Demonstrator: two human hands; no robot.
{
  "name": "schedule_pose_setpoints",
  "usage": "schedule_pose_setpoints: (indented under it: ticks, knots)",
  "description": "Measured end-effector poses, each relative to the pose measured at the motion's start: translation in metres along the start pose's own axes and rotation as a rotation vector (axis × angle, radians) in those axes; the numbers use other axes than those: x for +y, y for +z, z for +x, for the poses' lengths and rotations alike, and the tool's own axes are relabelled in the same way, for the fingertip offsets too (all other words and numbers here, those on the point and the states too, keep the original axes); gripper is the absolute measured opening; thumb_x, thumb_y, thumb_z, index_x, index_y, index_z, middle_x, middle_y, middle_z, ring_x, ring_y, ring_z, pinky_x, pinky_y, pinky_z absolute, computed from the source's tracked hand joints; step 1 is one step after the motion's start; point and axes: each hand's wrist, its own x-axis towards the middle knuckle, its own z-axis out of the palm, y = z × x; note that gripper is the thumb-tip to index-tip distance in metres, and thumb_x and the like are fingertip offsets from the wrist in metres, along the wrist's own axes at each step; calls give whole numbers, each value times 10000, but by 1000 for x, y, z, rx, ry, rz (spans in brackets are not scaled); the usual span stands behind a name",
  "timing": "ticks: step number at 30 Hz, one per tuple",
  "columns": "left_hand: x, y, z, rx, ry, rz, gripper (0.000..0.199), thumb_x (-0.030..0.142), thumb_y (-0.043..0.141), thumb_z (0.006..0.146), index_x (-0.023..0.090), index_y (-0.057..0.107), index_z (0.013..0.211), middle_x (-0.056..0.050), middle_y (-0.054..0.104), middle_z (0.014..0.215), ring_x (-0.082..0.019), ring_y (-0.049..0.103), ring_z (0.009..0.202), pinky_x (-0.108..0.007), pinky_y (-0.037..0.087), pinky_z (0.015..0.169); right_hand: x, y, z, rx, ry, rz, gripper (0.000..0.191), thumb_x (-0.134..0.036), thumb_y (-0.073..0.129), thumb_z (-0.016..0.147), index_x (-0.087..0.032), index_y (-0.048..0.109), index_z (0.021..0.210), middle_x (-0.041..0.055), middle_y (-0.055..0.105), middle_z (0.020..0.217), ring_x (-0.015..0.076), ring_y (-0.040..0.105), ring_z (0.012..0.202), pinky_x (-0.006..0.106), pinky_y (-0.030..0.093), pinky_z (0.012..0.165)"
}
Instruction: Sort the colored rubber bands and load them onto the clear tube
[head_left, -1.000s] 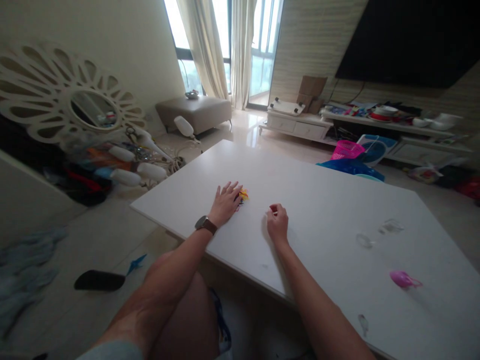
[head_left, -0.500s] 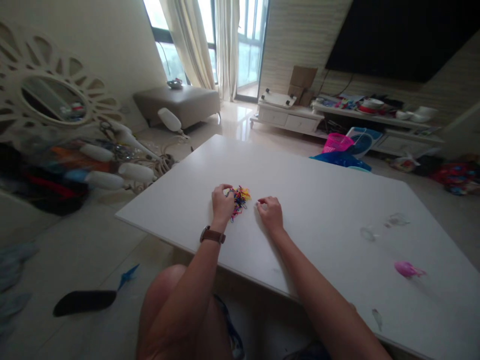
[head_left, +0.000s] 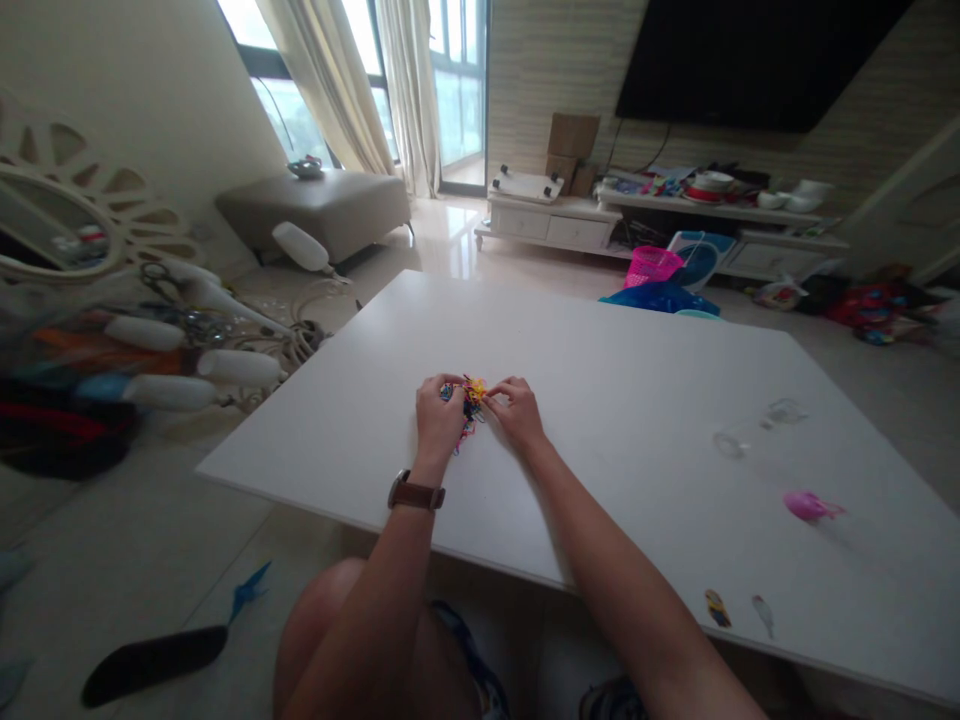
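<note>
A small pile of multicoloured thin bands or strings (head_left: 472,402) lies on the white table (head_left: 600,400). My left hand (head_left: 439,412), with a brown-strapped watch (head_left: 416,492) at its wrist, curls over the pile's left side, fingers closed on some of the strands. On the right edge of the pile, my right hand (head_left: 515,408) has its thumb and forefinger pinched together at the yellow and orange strands. Whatever sits between those fingertips is too small to make out.
Toward the table's right are a pink object (head_left: 810,506), a clear round item (head_left: 730,444) and another clear piece (head_left: 784,412). Near the front edge lie a yellow figure (head_left: 717,608) and a small pale piece (head_left: 763,614). White lamp shades (head_left: 169,393) stand left of the table.
My right hand has moved left and now touches the pile. My left hand stays at the pile. The view has shifted, and the yellow figure has come out from behind my right arm.
</note>
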Motion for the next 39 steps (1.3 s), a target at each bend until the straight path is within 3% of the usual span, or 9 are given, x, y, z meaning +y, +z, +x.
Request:
schedule_pose_setpoints:
  ticks: [5, 8, 12, 17, 23, 29, 34, 39]
  knots:
    - [7, 2, 0, 31, 111, 73, 135, 156, 581, 787, 196, 699, 837, -55, 691, 938, -221, 621, 977, -348, 485, 910, -1, -2, -1, 29, 149, 259, 159, -362, 710, 829, -211, 721, 783, 26, 718, 799, 169, 612, 698, 297, 489, 662]
    - [8, 4, 2, -42, 117, 56, 119, 156, 588, 783, 190, 694, 828, -38, 706, 880, -184, 652, 841, -305, 506, 800, 6, -12, -2, 109, 223, 341, 215, -414, 709, 809, -201, 700, 782, 23, 718, 758, 161, 615, 651, 284, 493, 635]
    - [5, 6, 5, -170, 101, 71, 107, 159, 602, 769, 183, 700, 806, -38, 732, 847, -171, 669, 791, -286, 504, 762, 29, -44, -5, 250, 252, 331, 242, -400, 703, 790, -200, 702, 925, 22, 720, 772, 173, 652, 688, 294, 523, 679]
    - [6, -2, 3, -229, 96, 50, 135, 223, 594, 787, 192, 720, 825, -34, 750, 852, -175, 680, 798, -286, 507, 776, 53, -76, -10, 286, 258, 160, 176, -358, 666, 796, -192, 719, 815, 40, 732, 769, 190, 668, 704, 316, 529, 714]
    - [6, -8, -1, -227, 14, -2, 186, 275, 571, 792, 189, 730, 831, -29, 759, 849, -173, 685, 797, -274, 521, 785, 54, -64, -3, 176, 203, 17, 134, -288, 650, 781, -188, 738, 768, 40, 717, 780, 169, 637, 692, 290, 510, 700]
    - [-3, -13, 8, -216, -9, 42, 203, 277, 566, 784, 186, 741, 833, -37, 751, 821, -186, 685, 778, -288, 520, 758, 61, -63, -1, 222, 257, -65, 146, -244, 613, 780, -177, 734, 825, 51, 686, 799, 177, 605, 711, 320, 495, 764]
    - [-15, -16, 20, -231, 27, 193, 170, 273, 614, 763, 189, 747, 828, -59, 743, 842, -211, 679, 810, -316, 513, 772, 57, -67, -10, 281, 240, -118, 126, -198, 579, 778, -187, 692, 832, 50, 670, 837, 196, 594, 763, 342, 491, 781]
    - [-29, -10, 28, -199, 87, 356, 184, 274, 642, 749, 227, 780, 861, -75, 713, 996, -239, 643, 945, -348, 497, 873, 41, -60, -21, 225, 181, -140, 96, -186, 581, 798, -205, 673, 814, 51, 663, 861, 214, 585, 844, 356, 478, 820]
